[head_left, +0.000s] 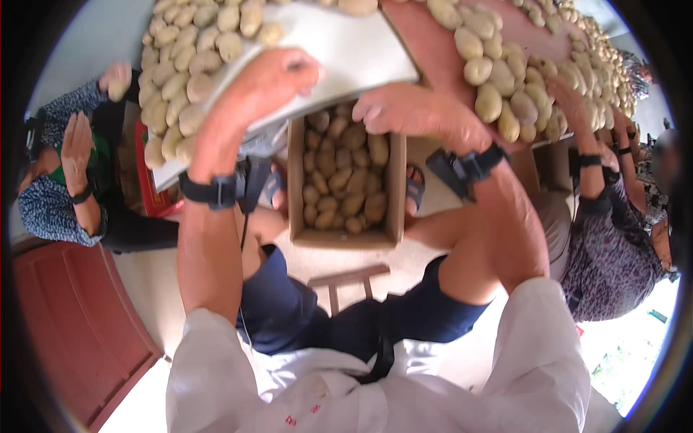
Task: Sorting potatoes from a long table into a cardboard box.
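Note:
My left hand (281,76) is above the white tabletop (354,43), just right of a large heap of potatoes (177,79). Its fingers curl inward, and what they hold, if anything, is hidden. Over the far right rim of an open cardboard box (346,238) is my right hand (401,108), its fingers bent down and close together. The palm faces away, so I cannot make out anything in it. The box stands on the floor between my feet, with many potatoes (343,177) inside.
More potatoes (505,86) lie on a reddish tabletop (433,65) at right. A co-worker's hand (117,78) holds a potato at far left; other people sit along the right. A small wooden stool (350,276) is near my knees, and a red-brown panel (79,325) stands lower left.

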`<move>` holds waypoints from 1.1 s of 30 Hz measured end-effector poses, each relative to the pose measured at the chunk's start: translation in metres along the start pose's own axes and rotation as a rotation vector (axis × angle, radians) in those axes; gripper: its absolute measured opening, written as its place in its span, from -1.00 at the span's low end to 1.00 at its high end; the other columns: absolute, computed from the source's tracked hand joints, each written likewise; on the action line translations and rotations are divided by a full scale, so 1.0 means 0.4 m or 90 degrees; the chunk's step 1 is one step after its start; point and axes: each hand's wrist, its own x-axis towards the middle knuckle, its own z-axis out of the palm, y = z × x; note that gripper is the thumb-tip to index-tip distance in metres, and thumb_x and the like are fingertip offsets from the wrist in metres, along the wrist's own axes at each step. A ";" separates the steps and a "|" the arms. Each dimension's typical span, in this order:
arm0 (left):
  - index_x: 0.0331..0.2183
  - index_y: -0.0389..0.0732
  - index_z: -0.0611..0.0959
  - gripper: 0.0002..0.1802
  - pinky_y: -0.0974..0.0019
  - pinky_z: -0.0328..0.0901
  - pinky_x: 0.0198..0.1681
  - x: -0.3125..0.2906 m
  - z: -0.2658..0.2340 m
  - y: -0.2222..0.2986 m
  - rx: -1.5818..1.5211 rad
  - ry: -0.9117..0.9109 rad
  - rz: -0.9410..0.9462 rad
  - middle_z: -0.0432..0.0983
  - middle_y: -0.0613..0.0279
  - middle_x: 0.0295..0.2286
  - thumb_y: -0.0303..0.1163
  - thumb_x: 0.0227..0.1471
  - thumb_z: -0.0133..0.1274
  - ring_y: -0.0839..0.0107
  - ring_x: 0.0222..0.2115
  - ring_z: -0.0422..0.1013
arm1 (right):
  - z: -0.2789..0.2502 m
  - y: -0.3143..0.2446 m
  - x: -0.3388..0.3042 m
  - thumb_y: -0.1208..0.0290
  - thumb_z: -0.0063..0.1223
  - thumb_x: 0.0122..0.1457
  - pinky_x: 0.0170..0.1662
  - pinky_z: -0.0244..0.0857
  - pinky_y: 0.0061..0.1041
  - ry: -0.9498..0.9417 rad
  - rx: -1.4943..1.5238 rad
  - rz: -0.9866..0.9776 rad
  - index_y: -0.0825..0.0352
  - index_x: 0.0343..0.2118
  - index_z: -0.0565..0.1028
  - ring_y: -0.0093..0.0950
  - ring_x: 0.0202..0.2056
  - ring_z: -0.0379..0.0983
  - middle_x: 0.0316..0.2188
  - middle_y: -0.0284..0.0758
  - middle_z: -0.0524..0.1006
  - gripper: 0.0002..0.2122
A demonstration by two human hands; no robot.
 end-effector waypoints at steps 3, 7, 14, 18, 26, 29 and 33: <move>-0.18 -0.30 0.68 -0.69 0.38 0.36 -0.25 0.002 0.022 -0.011 -0.027 0.016 -0.006 0.62 0.26 -0.34 -0.23 0.20 0.14 0.49 -0.30 0.53 | -0.001 0.019 -0.003 0.29 0.10 0.15 0.04 0.37 -0.34 0.062 0.078 -0.019 0.41 -0.05 0.58 -0.27 -0.08 0.54 -0.16 -0.11 0.64 -0.63; -0.22 -0.37 0.67 -0.70 0.35 0.38 -0.21 -0.008 0.025 0.008 -0.021 0.051 -0.002 0.61 0.22 -0.39 -0.29 0.18 0.13 0.47 -0.34 0.51 | -0.043 -0.017 0.013 0.29 0.13 0.18 0.02 0.39 -0.37 0.158 0.114 0.109 0.40 -0.02 0.58 -0.29 -0.11 0.57 -0.16 -0.13 0.65 -0.63; -0.21 -0.36 0.67 -0.70 0.35 0.37 -0.29 -0.011 0.032 0.022 -0.009 0.083 0.026 0.59 0.20 -0.45 -0.30 0.15 0.12 0.47 -0.40 0.48 | -0.123 0.046 0.067 0.29 0.16 0.15 0.01 0.41 -0.29 0.390 0.172 0.216 0.34 0.05 0.56 -0.19 -0.07 0.58 -0.10 -0.08 0.64 -0.59; -0.18 -0.36 0.67 -0.66 0.28 0.41 -0.22 -0.017 0.034 0.045 -0.014 0.066 0.005 0.63 0.09 -0.40 -0.27 0.14 0.12 0.35 -0.36 0.52 | -0.193 0.069 0.135 0.24 0.21 0.11 0.05 0.40 -0.30 0.494 0.057 0.221 0.28 0.11 0.52 -0.18 -0.03 0.56 -0.08 -0.13 0.64 -0.52; -0.17 -0.37 0.66 -0.62 0.20 0.41 -0.17 -0.036 0.035 0.053 0.005 0.064 -0.006 0.64 -0.09 -0.31 -0.22 0.16 0.14 0.19 -0.30 0.55 | -0.258 0.023 0.339 0.37 0.05 0.16 0.17 0.32 -0.20 0.463 -0.240 0.268 0.12 0.26 0.36 -0.24 0.21 0.36 0.20 -0.25 0.40 -0.46; -0.14 -0.36 0.64 -0.62 0.20 0.41 -0.24 -0.039 0.034 0.056 0.013 0.061 -0.010 0.64 -0.03 -0.37 -0.23 0.17 0.13 0.23 -0.42 0.54 | -0.250 0.052 0.410 0.40 0.06 0.16 0.15 0.32 -0.18 0.418 -0.314 0.265 0.09 0.22 0.38 -0.21 0.18 0.37 0.16 -0.26 0.41 -0.49; -0.12 -0.35 0.63 -0.62 0.19 0.41 -0.25 -0.047 0.030 0.063 0.009 0.065 -0.041 0.64 -0.04 -0.38 -0.23 0.18 0.12 0.19 -0.43 0.54 | -0.223 0.117 0.449 0.39 0.08 0.17 0.10 0.36 -0.17 0.398 -0.351 0.250 0.09 0.21 0.37 -0.18 0.14 0.39 0.13 -0.23 0.43 -0.50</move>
